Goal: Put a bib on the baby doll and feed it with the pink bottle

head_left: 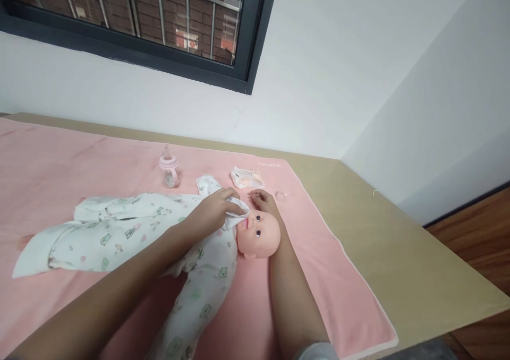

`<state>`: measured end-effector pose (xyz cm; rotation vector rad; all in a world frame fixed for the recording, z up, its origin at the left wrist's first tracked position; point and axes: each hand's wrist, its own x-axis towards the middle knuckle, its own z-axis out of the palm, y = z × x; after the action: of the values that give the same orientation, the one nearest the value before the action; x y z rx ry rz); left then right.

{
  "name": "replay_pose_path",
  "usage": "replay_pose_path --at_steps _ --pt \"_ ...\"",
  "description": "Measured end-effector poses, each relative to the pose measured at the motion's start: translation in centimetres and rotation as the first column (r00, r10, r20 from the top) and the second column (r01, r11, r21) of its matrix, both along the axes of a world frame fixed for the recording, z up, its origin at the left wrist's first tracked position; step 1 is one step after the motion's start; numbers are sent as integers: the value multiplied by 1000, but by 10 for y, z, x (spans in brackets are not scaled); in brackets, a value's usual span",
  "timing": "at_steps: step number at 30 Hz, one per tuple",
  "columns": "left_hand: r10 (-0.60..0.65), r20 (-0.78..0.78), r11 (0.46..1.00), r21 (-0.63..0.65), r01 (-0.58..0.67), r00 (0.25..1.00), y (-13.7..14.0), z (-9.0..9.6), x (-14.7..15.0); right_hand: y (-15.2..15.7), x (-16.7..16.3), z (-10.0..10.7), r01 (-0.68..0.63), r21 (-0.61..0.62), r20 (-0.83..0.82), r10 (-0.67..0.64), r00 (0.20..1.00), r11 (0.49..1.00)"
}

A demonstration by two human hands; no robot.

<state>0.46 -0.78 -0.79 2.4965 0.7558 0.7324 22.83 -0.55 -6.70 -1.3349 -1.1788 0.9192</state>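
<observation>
Centrally, doll [257, 236] in printed white romper [131, 227], lying on pink towel [330, 275] over the surface [418, 259]. Left hand [213, 211] closed on the romper collar at the doll's chin. Right hand [263, 200] rests loosely open behind the head, holding nothing. Baby bottle [169, 170], wipes packet [247, 178] beyond.

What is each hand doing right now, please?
Left hand: closed, pinching the white collar of the onesie at the doll's chin.
Right hand: fingers loosely open, resting beside the doll's head, holding nothing.
</observation>
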Motion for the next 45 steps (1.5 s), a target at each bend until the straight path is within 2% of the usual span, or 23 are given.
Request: replay_pose_path --at_steps 8,13,18,27,35,45 --pt "5 -79 1000 -2 -5 997 1 6 -1 7 0 -5 1 -26 -10 -1 1000 1000" --pt "-25 -34 1000 18 25 999 4 9 -9 7 1 -6 -11 -27 -19 10 1000 1000" --pt "-26 -65 1000 11 27 998 4 11 -10 10 3 -7 -38 -40 -31 37 999 998" --pt "-20 -109 999 -49 15 994 -7 30 -10 10 3 -9 -17 -45 -42 15 999 999" --pt "-73 -67 985 -162 62 995 -6 28 -12 6 1 -4 -13 -51 -56 11 998 999" --pt "-134 -64 980 -156 122 989 -5 26 -10 8 1 -5 -37 -28 -67 36 997 999"
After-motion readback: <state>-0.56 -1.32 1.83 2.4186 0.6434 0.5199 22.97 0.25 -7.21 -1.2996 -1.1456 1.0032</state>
